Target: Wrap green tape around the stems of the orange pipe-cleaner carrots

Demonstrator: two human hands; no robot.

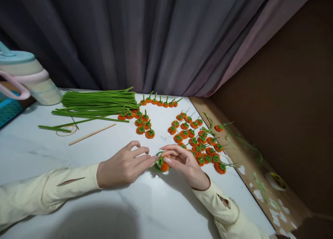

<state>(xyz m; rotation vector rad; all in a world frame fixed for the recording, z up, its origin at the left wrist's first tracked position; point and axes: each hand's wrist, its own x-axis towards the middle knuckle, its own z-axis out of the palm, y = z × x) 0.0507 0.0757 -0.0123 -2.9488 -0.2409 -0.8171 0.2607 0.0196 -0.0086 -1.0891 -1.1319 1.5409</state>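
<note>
Both hands meet near the middle of the white table [78, 204]. My right hand [183, 162] pinches a small orange pipe-cleaner pumpkin [164, 167] with a green top. My left hand [125, 164] presses its fingertips on the green stem wire of that same pumpkin. Several finished orange pumpkins [194, 138] with green stems lie in a cluster just beyond my right hand. More finished pumpkins [142, 124] lie beyond my left hand.
A bundle of green pipe cleaners [99, 101] lies at the back. A thin wooden stick [91, 134] and a wire loop [66, 130] lie left of centre. A pastel jug [28, 79] stands far left. A curtain hangs behind; brown cardboard [260, 169] flanks the right edge.
</note>
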